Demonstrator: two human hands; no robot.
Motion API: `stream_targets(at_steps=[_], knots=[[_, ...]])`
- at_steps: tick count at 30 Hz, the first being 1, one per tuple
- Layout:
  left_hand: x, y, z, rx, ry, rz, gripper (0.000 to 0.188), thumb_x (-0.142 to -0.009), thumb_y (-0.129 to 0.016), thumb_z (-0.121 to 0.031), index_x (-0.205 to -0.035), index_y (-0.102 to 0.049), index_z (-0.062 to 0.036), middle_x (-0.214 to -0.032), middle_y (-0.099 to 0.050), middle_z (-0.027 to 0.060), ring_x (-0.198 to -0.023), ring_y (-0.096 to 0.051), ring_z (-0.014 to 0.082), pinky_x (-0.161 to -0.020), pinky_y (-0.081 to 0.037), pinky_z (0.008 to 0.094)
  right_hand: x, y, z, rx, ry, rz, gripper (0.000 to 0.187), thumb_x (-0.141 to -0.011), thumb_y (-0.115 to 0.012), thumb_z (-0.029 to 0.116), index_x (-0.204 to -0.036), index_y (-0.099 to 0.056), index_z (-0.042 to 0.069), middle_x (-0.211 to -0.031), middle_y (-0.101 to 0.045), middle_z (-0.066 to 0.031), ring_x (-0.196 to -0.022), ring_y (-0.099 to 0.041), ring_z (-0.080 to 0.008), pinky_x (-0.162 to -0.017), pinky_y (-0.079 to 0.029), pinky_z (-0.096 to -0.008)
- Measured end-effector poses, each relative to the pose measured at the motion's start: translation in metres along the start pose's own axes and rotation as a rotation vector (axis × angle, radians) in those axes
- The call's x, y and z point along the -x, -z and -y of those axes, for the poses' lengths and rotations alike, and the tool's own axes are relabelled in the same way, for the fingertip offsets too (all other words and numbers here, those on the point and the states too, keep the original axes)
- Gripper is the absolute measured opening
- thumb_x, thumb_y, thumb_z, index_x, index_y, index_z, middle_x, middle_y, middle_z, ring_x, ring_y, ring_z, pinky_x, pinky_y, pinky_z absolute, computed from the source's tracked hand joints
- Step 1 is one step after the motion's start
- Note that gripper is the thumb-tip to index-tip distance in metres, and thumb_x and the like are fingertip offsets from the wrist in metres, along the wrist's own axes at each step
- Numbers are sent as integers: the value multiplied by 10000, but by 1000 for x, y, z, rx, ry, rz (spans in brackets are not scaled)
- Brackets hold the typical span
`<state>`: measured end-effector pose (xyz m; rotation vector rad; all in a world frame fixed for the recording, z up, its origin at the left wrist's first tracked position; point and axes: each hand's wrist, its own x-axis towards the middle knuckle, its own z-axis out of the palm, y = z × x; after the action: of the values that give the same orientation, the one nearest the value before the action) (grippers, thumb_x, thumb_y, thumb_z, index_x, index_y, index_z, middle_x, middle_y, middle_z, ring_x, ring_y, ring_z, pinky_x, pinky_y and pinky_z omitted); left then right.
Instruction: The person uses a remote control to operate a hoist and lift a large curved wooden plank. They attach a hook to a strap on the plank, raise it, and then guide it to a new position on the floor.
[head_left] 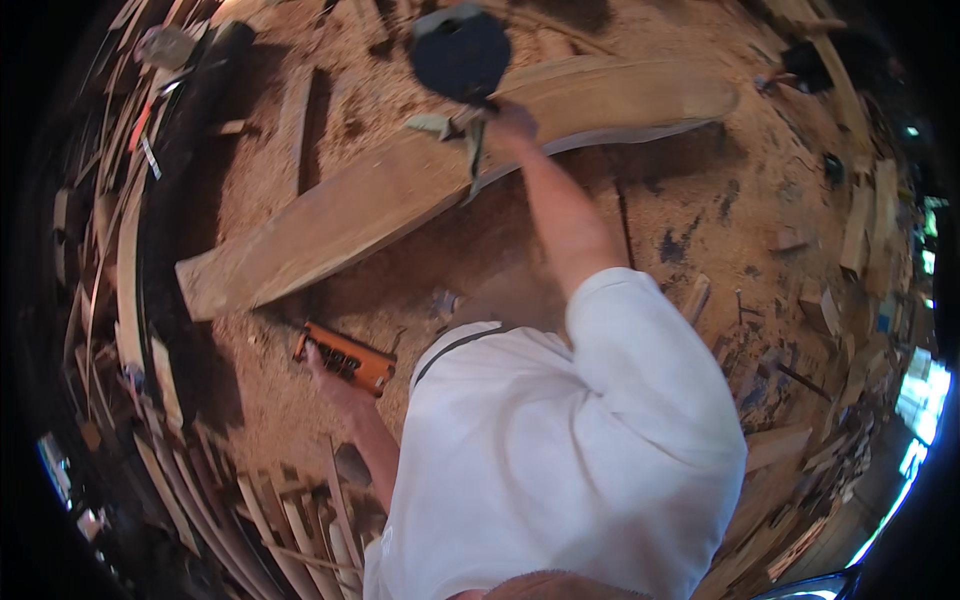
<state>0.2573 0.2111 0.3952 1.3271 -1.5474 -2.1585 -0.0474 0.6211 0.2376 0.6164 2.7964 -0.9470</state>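
A long curved timber (350, 215) lies slantwise above shavings-strewn floor (265, 410); the right hand (512, 125), arm stretched far, meets a dark round object (460, 55), grip unclear; near left, the left hand (336, 386) half-curls around an orange tool (374, 370)

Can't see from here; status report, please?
Left hand holds orange tool. Right hand at dark round object, grip unclear. Curved timber below, greenish cloth across it.
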Motion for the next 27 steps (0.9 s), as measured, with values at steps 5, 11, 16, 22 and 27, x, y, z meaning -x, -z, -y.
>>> stream_targets(at_steps=[5, 11, 16, 22, 27], knots=[[-7, 16, 8, 23, 7, -26, 454, -985, -652, -520, -1225, -625, -135, -1011, -650, 31, -889, -666, 188, -786, -570, 398, 4, 12, 20, -28, 81, 29, 569, -908, -648, 628, -1214, -733, 155, -1054, -754, -146, -996, -722, -342, -861, -554, -476], [12, -14, -14, -14, 44, -2, 460, -959, -681, -491, -1237, -623, -130, -1048, -613, 33, -973, -614, 183, -842, -518, 381, 1, 11, -18, -270, 148, -37, 547, -951, -686, 508, -1295, -707, 84, -971, -752, -109, -801, -724, -226, -736, -562, -404], [4, -11, -6, 24, 70, 147, 433, -954, -679, -480, -1207, -624, -133, -1022, -658, 32, -940, -650, 181, -794, -534, 363, 28, 19, -46, -296, 113, 150, 468, -947, -687, 409, -1244, -731, 49, -1086, -768, -178, -1036, -737, -284, -908, -553, -399], [-9, 0, 9, 3, 154, 253, 355, -984, -650, -435, -1174, -673, -137, -957, -710, 21, -849, -704, 149, -763, -591, 330, 129, 3, -100, -344, 77, 230, 351, -966, -657, 331, -1071, -736, 5, -766, -713, -118, -687, -706, -212, -699, -536, -385], [4, -6, 2, 0, 111, 256, 329, -984, -659, -434, -1134, -688, -143, -912, -710, 4, -806, -702, 136, -749, -591, 328, 216, -42, -178, -232, -90, 356, 320, -974, -669, 303, -1106, -746, 23, -840, -733, -67, -685, -708, -162, -637, -550, -348]])
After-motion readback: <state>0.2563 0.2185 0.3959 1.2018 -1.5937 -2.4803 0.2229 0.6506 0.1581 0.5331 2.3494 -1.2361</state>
